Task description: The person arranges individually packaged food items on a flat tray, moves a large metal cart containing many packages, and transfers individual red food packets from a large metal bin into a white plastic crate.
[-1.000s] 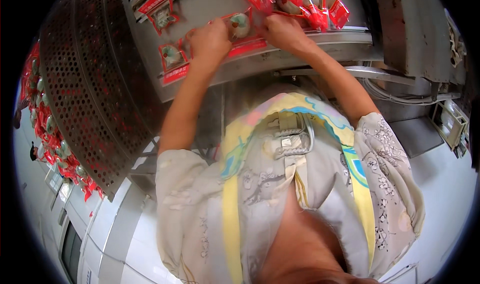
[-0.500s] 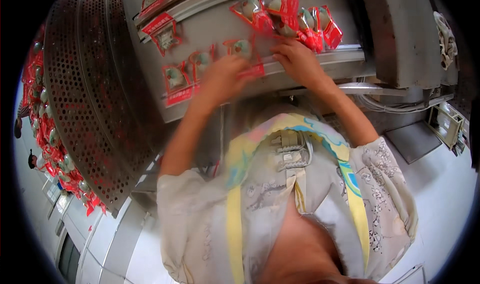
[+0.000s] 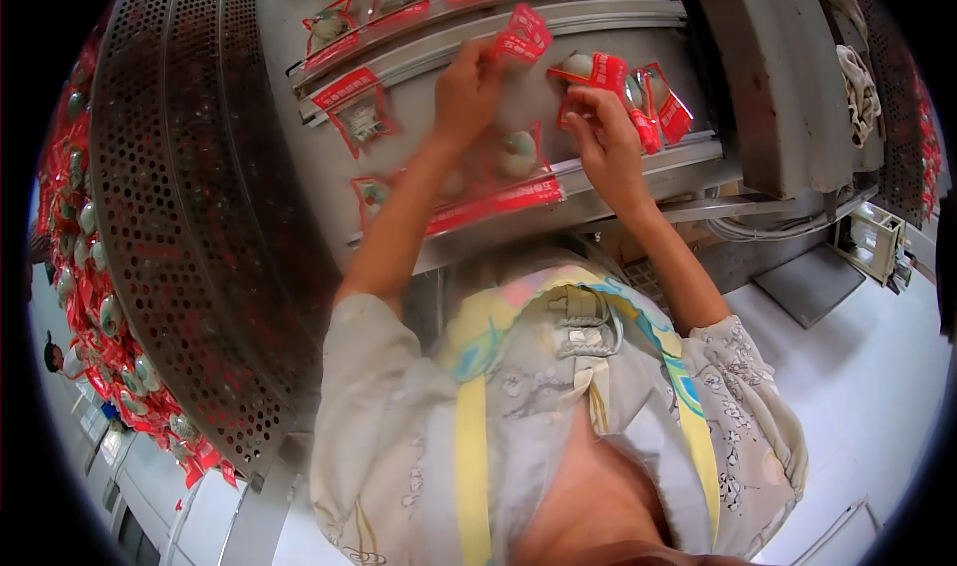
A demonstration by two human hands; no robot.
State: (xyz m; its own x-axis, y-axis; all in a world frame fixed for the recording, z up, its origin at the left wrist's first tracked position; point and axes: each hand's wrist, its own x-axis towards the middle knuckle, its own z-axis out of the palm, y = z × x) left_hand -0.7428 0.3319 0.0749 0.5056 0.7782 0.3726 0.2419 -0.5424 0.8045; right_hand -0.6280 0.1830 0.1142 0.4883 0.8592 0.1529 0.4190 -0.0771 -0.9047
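My left hand is raised over the metal work surface, its fingers closed on the top of a red and clear egg pouch. My right hand is curled, thumb towards fingers, against a small cluster of egg pouches; what it grips is hidden. In that cluster lie a pouch just beyond the fingers and another pouch to the right. Along the near edge, an egg pouch lies flat in a row with others partly covered by my left forearm. One more pouch lies left of that hand.
Metal sealing bars cross the surface, with several pouches, including one pouch, beyond them. A metal housing stands at the right. On the left, a perforated metal drum rises beside a heap of egg pouches.
My left hand has moved up and away from the near row, and now holds a pouch. My right hand has shifted slightly nearer and its fingers have curled.
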